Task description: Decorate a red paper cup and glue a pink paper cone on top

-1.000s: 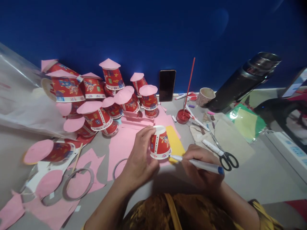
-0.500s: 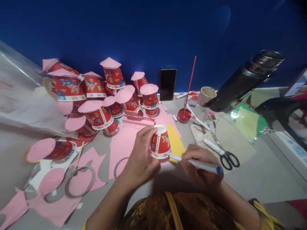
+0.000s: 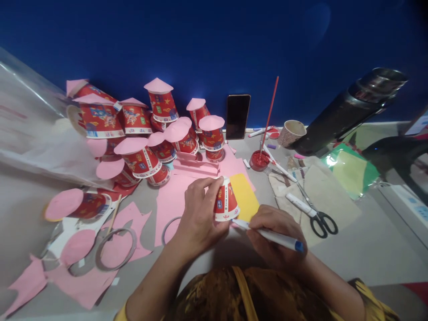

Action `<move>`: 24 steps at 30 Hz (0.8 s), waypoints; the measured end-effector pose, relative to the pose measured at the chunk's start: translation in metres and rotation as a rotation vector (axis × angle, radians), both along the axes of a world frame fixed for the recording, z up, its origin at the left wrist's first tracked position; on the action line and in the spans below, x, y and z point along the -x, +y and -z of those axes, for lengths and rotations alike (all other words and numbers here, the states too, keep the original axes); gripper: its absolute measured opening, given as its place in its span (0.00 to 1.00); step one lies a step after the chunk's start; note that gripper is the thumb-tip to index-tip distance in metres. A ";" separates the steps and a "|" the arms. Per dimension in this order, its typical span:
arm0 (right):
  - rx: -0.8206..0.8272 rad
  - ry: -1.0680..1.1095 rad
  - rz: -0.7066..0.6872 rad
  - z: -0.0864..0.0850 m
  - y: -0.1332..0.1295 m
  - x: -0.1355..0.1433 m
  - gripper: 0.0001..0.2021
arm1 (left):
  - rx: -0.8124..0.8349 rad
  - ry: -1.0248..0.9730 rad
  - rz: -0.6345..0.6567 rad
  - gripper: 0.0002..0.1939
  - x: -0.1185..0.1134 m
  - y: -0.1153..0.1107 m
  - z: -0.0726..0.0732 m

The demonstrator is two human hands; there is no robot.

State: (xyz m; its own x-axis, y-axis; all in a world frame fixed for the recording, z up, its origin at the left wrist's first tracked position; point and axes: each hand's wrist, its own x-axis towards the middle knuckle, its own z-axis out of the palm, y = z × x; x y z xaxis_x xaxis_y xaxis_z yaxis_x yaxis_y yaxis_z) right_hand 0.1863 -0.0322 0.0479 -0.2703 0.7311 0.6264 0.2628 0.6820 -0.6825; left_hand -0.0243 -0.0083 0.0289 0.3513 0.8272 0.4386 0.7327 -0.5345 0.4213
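Gripped upside down in my left hand is a red printed paper cup, its white rim at the bottom. My fingers wrap its left side and hide part of it. My right hand pinches a white marker pen with a blue end. The pen's tip meets or nearly meets the cup's rim at the lower right; I cannot tell if it touches. Beneath the hands lie a pink paper sheet and a yellow paper piece.
Red cups with pink paper cones are stacked at the back left. Pink scraps and a tape roll lie left. A phone leans on the blue wall. Right are a red paint jar, scissors and a black flask.
My left hand has turned the cup, so its white printed strip now faces more to the right. The pen has shifted slightly left along the rim. The whole view has moved a little.
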 end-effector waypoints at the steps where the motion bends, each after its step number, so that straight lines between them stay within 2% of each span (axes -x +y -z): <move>1: -0.003 -0.002 -0.002 0.001 0.000 0.000 0.09 | -0.010 0.009 0.000 0.43 0.000 0.000 0.000; 11: -0.023 0.013 0.015 0.002 0.002 0.004 0.08 | -0.094 0.046 -0.041 0.42 -0.002 -0.001 0.004; 24: -0.027 -0.012 0.024 0.004 0.002 0.003 0.08 | -0.115 0.071 -0.043 0.40 -0.004 -0.002 0.004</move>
